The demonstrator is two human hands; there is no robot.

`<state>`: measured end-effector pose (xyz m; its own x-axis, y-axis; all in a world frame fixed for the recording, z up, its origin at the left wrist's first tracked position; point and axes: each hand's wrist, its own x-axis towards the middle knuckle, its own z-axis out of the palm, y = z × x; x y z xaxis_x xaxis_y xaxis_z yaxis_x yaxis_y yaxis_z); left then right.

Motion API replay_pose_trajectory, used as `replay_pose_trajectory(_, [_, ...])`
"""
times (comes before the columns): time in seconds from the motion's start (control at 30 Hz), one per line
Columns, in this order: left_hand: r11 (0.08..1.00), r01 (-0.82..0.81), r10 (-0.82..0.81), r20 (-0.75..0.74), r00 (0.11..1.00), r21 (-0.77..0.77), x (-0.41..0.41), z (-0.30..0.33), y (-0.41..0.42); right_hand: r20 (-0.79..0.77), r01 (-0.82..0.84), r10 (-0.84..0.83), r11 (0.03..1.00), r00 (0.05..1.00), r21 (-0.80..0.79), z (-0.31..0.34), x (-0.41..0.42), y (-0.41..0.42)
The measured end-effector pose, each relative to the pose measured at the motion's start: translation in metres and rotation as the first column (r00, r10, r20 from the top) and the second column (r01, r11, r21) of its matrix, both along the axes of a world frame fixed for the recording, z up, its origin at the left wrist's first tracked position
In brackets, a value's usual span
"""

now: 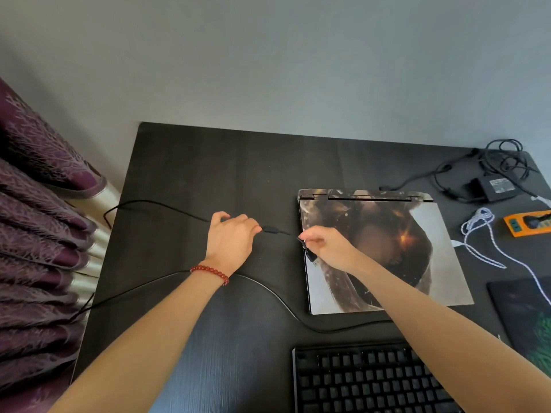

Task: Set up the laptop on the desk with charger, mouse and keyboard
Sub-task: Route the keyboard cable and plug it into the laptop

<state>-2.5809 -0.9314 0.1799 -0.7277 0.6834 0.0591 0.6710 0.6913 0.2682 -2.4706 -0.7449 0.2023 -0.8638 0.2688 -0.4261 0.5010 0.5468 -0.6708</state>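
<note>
Cable work is the step in hand, by the look of it: one of the leads is being readied for a port on the laptop's left edge, while the lid is still shut. Farthest left of the grip hangs a purple patterned curtain [38,234], soft and pleated, over pale radiator ribs. A thin black cable [155,204] loops in from that side across the desk [208,162], a dark, matt, wood-grained top. The left hand [231,241], with a red bead bracelet [210,272] at the wrist, holds this cable, fingers curled round it just behind a thicker black sleeve. Just right of that grip the right hand [326,248] pinches a small black plug [308,251] with a metal tip, right at the laptop's [384,251] left edge; whether it touches a port I cannot tell. The laptop is flat and rectangular, its lid covered by a glossy brown and white printed skin. Below both hands a second black lead curves smoothly past the black keyboard [369,380], with its rows of squarish keys. Well to the right lie the boxy black charger brick [496,186] amid tangled cord, a braided white cable [483,234], an orange power strip [527,223] and a dark mouse mat [524,311]. No mouse shows. The next move probably calls for squaring the plug to its slot and pushing straight in, with slack fed from the left.
</note>
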Motion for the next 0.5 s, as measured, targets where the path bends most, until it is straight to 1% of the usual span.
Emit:
replay_pose_trajectory(0.07, [0.999, -0.037, 0.037, 0.038, 0.999, 0.016, 0.003, -0.004, 0.003, 0.047, -0.025, 0.026, 0.999, 0.999, -0.021, -0.004, -0.001, -0.001])
replay_pose_trajectory(0.1, [0.997, -0.065, 0.064, 0.053, 0.997, 0.03, 0.004, -0.006, 0.005, 0.045, -0.001, 0.002, 1.0, 0.999, -0.029, -0.006, -0.002, -0.002])
replay_pose_trajectory(0.17, [0.991, -0.128, 0.123, 0.111, 0.986, 0.044, 0.004, -0.01, 0.007, -0.027, 0.134, -0.135, 0.991, 0.991, -0.026, -0.011, -0.004, -0.003])
replay_pose_trajectory(0.2, [0.99, -0.13, 0.121, 0.147, 0.982, 0.055, 0.004, -0.013, 0.008, -0.069, 0.201, -0.202, 0.979, 0.977, -0.018, -0.012, -0.005, -0.003])
replay_pose_trajectory(0.23, [0.992, -0.101, 0.086, 0.186, 0.979, 0.074, 0.005, -0.015, 0.009, -0.098, 0.24, -0.241, 0.971, 0.966, -0.016, -0.013, -0.005, -0.002])
replay_pose_trajectory(0.27, [0.995, -0.041, 0.017, 0.235, 0.972, 0.095, 0.006, -0.016, 0.01, -0.112, 0.252, -0.253, 0.967, 0.961, -0.025, -0.013, -0.006, -0.003])
replay_pose_trajectory(0.33, [0.987, 0.086, -0.128, 0.329, 0.936, 0.137, 0.009, -0.018, 0.014, -0.118, 0.239, -0.248, 0.967, 0.962, -0.088, -0.013, -0.009, -0.005])
replay_pose_trajectory(0.4, [0.978, 0.141, -0.186, 0.332, 0.925, 0.154, 0.012, -0.021, 0.019, -0.139, 0.228, -0.248, 0.963, 0.959, -0.144, -0.013, -0.012, -0.008])
replay_pose_trajectory(0.47, [0.983, 0.092, -0.134, 0.271, 0.953, 0.162, 0.013, -0.025, 0.024, -0.175, 0.24, -0.263, 0.96, 0.949, -0.146, -0.013, -0.012, -0.008])
replay_pose_trajectory(0.5, [0.985, 0.047, -0.088, 0.252, 0.964, 0.164, 0.015, -0.027, 0.025, -0.205, 0.255, -0.272, 0.961, 0.94, -0.107, -0.014, -0.012, -0.007])
